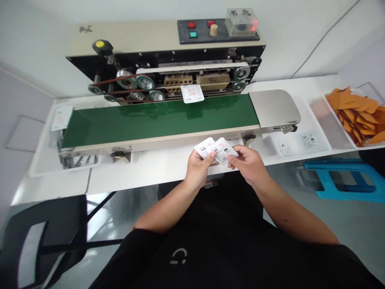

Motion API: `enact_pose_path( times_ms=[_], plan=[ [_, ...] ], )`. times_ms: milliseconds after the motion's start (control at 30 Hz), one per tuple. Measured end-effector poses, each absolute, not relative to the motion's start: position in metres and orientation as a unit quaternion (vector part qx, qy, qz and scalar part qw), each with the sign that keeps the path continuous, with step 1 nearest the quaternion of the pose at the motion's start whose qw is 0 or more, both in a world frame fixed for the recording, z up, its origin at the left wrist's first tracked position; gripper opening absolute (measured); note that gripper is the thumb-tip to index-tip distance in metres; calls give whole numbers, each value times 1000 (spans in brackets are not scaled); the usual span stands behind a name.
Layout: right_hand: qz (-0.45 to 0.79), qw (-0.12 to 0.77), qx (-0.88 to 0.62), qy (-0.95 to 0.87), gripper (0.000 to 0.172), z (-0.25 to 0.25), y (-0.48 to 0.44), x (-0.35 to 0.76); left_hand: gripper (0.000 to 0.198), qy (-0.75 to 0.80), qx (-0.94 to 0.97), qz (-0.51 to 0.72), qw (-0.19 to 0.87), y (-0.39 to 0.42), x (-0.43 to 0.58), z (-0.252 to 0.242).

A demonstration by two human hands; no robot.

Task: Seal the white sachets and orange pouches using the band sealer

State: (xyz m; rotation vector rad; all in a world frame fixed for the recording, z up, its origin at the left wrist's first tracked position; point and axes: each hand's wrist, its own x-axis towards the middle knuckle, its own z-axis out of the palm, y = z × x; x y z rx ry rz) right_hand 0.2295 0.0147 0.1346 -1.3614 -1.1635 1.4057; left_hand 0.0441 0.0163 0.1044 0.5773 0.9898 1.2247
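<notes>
My left hand pinches a small white printed sachet between thumb and fingers. My right hand grips a second white sachet by its edge, and the two sachets overlap just in front of the conveyor. Both hands are over the white table, close to the front rail of the green conveyor belt. Another white sachet hangs upright from the belts of the band sealing machine. One more sachet lies at the conveyor's left end.
A white tray at the right holds several orange packets. Printed white sachets lie on the table by a steel plate. Under the table's right side stands a blue stool, and a black chair stands at the lower left.
</notes>
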Motion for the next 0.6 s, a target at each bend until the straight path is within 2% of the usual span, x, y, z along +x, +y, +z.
enact_pose_path(
  times_ms=[167, 400, 600],
  plan=[
    [559, 480, -516, -437, 27, 145, 20, 224, 71, 428, 251, 539, 681, 20, 45, 107],
    [586, 492, -532, -362, 36, 145, 32, 225, 69, 430, 249, 551, 670, 27, 45, 106],
    [524, 554, -559, -325, 23, 163, 103, 293, 64, 453, 245, 540, 665, 29, 34, 95]
  ],
)
